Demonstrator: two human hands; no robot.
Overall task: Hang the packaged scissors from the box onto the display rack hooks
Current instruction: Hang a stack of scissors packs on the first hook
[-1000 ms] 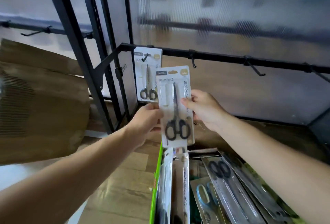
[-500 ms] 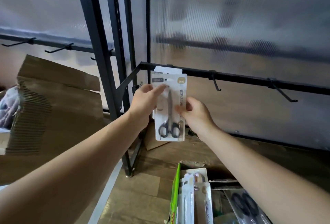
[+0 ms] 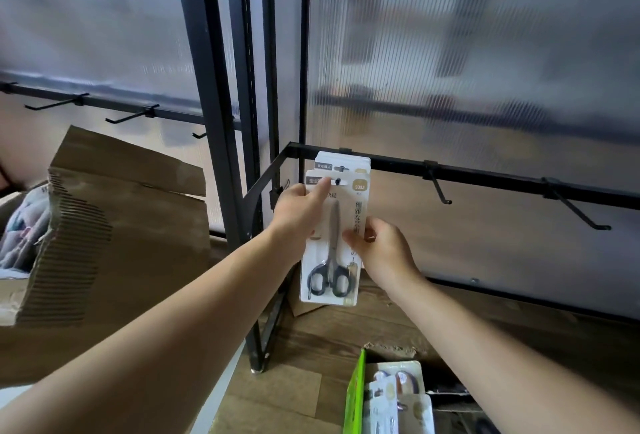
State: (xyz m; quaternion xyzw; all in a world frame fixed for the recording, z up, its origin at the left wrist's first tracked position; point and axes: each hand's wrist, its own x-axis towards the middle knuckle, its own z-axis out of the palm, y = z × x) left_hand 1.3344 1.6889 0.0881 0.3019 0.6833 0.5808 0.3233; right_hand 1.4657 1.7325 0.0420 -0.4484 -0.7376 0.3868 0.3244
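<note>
A white card pack of black-handled scissors (image 3: 330, 250) sits at the leftmost hook of the black rack bar (image 3: 485, 172), the hook tip showing through its hang slot. Behind it hangs another scissors pack (image 3: 346, 163), only its top visible. My left hand (image 3: 301, 206) holds the front pack's upper left edge, index finger stretched up to the slot. My right hand (image 3: 381, 250) pinches the pack's right edge at mid height. The green-edged box (image 3: 355, 395) with more scissors packs (image 3: 398, 395) lies at the bottom of the view.
Two bare hooks (image 3: 441, 191) (image 3: 581, 215) stick out of the bar to the right. A black rack upright (image 3: 221, 142) stands left of the pack. Brown cardboard boxes (image 3: 131, 225) fill the left side. More hooks (image 3: 131, 116) line a left rail. Wooden floor lies below.
The view has tilted up, so the box slid to the bottom edge. Both hands carried the pack up and back to the leftmost hook, and its slot now sits over the hook tip.
</note>
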